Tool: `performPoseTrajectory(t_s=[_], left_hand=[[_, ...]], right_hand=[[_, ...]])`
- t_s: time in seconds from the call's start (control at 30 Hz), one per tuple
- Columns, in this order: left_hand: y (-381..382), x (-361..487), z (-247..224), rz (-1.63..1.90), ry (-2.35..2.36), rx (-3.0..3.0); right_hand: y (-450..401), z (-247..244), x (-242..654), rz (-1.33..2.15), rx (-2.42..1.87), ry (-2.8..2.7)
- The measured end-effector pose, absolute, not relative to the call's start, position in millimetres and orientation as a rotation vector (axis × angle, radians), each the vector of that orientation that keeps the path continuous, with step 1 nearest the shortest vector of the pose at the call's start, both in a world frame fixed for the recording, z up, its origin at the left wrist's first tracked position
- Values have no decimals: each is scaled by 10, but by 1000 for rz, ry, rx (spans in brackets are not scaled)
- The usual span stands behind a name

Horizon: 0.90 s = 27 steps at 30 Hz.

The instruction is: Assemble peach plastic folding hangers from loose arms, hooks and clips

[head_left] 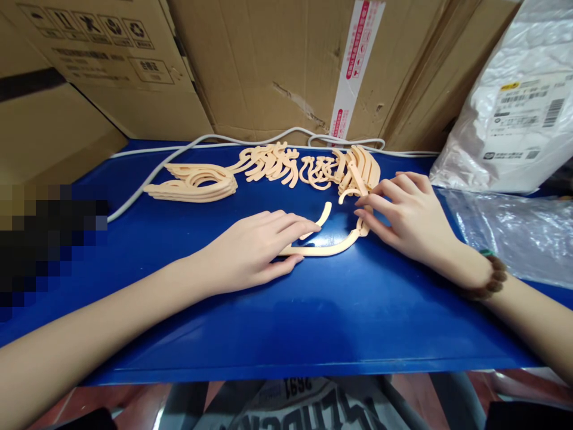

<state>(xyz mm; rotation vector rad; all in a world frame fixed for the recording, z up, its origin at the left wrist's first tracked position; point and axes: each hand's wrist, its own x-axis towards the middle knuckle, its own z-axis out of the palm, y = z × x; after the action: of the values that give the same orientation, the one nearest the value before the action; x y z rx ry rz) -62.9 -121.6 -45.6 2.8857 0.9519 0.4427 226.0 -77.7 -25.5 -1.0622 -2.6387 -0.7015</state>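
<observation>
A long curved wooden piece (329, 249) lies on the blue table, its left end between the thumb and fingers of my left hand (264, 248). My left fingertips also touch a short curved strip (323, 216) just above it. At its right end, the long piece meets a small notched piece (362, 228). My right hand (403, 209) pinches a straight wooden strip (357, 177) near its lower end, beside that joint. A small hooked piece (347, 194) lies left of the right fingertips. Parts under both hands are hidden.
Stacks of curved wooden pieces (192, 183) and a row of smaller ones (273, 162) lie at the back of the blue table (286, 328). Behind them run a white cable (206, 137) and cardboard boxes (268, 65). A white plastic package (505, 119) stands at the right.
</observation>
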Motion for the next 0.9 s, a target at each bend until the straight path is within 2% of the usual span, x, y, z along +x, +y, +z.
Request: performPoseTrajectory(t_s=[0.5,0.9], left_hand=[[-1191,-633,-503,481,904,2927],[-1152,-666,-465,555,1286,2872]], right_hand=[[-798,-258,2249,-600,-970,-2687],[-929,-293,2143,-123,-781,-2768]])
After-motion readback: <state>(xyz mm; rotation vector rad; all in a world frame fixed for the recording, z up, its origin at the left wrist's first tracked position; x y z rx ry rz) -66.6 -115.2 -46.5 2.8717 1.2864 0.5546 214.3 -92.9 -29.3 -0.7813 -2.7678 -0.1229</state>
